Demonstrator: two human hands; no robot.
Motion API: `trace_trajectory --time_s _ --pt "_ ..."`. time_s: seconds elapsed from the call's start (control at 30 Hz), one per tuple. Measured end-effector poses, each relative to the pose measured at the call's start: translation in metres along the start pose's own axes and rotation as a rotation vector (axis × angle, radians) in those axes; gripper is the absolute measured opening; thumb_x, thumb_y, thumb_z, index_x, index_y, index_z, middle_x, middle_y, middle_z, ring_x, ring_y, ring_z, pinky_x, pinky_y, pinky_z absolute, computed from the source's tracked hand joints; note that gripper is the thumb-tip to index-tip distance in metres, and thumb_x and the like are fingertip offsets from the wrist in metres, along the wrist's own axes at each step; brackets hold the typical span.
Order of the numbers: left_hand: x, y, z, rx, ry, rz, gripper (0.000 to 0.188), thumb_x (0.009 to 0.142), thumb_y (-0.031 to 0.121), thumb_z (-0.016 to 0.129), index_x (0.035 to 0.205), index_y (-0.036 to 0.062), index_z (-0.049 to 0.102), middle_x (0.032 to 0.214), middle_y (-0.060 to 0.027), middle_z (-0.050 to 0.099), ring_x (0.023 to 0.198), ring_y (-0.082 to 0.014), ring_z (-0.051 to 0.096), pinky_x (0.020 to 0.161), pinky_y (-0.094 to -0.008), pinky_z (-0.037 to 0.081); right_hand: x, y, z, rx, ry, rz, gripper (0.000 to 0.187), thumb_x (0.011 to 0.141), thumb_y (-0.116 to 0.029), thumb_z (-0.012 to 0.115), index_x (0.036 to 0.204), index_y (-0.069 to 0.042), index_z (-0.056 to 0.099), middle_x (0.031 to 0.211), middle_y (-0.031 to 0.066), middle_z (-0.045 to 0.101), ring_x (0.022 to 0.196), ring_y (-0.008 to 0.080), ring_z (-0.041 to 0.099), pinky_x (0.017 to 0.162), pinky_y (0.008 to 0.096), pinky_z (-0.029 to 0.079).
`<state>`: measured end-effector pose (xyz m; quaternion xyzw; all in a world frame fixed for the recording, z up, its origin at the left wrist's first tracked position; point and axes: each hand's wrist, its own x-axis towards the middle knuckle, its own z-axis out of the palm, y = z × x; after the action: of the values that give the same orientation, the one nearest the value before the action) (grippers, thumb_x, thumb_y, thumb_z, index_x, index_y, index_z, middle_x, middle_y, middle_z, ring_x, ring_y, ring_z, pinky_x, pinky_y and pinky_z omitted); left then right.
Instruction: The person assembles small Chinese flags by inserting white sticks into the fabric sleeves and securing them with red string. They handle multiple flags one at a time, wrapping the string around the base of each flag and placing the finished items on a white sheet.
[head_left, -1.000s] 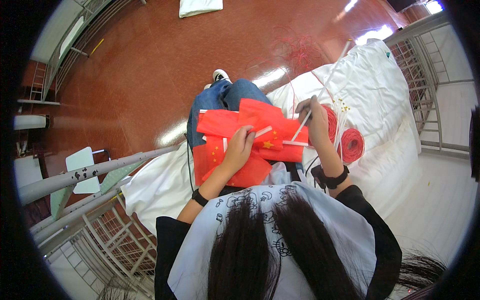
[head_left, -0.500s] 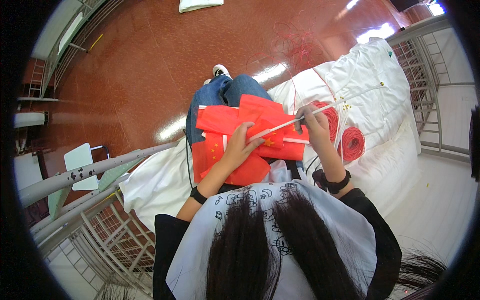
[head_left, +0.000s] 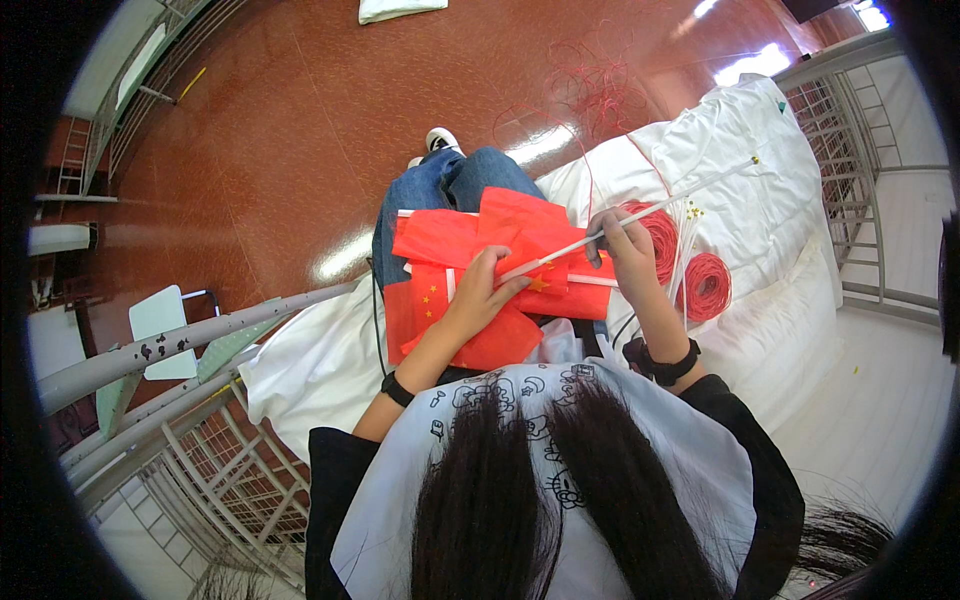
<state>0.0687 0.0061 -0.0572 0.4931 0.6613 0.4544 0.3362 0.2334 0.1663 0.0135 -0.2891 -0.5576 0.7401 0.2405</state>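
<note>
Red flags (head_left: 435, 235) with yellow stars lie spread over my lap, with other white sticks among them. My left hand (head_left: 478, 300) is closed on the edge of a red flag, where the lower end of a white flagpole (head_left: 572, 248) meets the cloth. My right hand (head_left: 628, 250) pinches this thin pole farther up, and its gold-tipped end slants away to the upper right. How far the pole reaches into the flag's edge I cannot tell. Beside my right hand lie a bundle of white poles (head_left: 685, 242) with gold tips and two coils of red cord (head_left: 708, 287).
I sit on a bed with rumpled white bedding (head_left: 770, 200). A metal bed rail (head_left: 250, 310) runs along the left. Loose red cord (head_left: 595, 85) tangles on the reddish floor (head_left: 270, 130). A white folding chair (head_left: 160, 320) stands beyond the rail.
The pole's gold tip has shifted slightly left and upward, and my right hand has moved a little with it. My left hand stays almost where it was.
</note>
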Motion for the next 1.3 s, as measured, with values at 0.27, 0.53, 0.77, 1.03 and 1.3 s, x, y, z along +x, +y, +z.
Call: trace_trajectory --time_s 0.27,0.53,0.77,1.03,1.3 --pt "0.003 0.001 -0.002 0.025 -0.025 0.055 0.033 0.083 0.022 0.065 0.1 -0.0017 0.049 0.095 -0.0192 0.051 0.092 -0.036 0.051 0.08 -0.0389 0.041 -0.004 -0.011 0.004 -0.141 -0.028 -0.015 0.015 0.095 -0.016 0.047 0.094 0.0 0.048 0.073 0.0071 0.056 0.063 0.0102 0.053 0.055 0.0233 0.043" --pt "0.002 0.005 -0.009 0.036 -0.013 0.214 0.022 0.082 0.012 0.06 0.097 -0.0019 0.051 0.094 -0.0164 0.05 0.09 -0.0346 0.049 0.079 -0.0388 0.041 -0.011 -0.032 0.01 -0.445 -0.149 -0.049 0.014 0.089 -0.011 0.058 0.089 0.002 0.056 0.078 0.0088 0.063 0.061 0.0094 0.055 0.056 0.0229 0.045" --pt "0.005 0.011 -0.014 -0.029 -0.093 0.24 0.017 0.08 0.003 0.056 0.097 -0.0008 0.057 0.094 -0.0129 0.053 0.09 -0.0307 0.05 0.08 -0.0372 0.041 -0.005 -0.041 0.011 -0.542 -0.209 0.021 0.012 0.082 -0.007 0.066 0.088 0.003 0.064 0.077 0.0059 0.064 0.068 0.0099 0.06 0.061 0.0221 0.047" --pt "0.007 0.012 -0.01 -0.189 -0.089 0.161 0.021 0.092 0.016 0.05 0.098 -0.0038 0.057 0.092 -0.0162 0.054 0.088 -0.0306 0.051 0.081 -0.0368 0.041 -0.005 -0.043 0.023 -0.491 -0.244 0.003 0.013 0.082 -0.007 0.067 0.089 0.002 0.068 0.073 0.0056 0.065 0.062 0.0087 0.059 0.056 0.0221 0.046" --pt "0.017 0.024 -0.013 -0.411 -0.163 -0.053 0.033 0.098 0.025 0.041 0.103 -0.005 0.054 0.097 -0.0183 0.056 0.094 -0.0272 0.055 0.086 -0.0339 0.041 0.001 -0.035 0.047 -0.535 -0.323 -0.082 0.022 0.089 -0.015 0.058 0.101 0.0 0.067 0.078 0.0118 0.068 0.06 0.0126 0.059 0.057 0.0263 0.047"
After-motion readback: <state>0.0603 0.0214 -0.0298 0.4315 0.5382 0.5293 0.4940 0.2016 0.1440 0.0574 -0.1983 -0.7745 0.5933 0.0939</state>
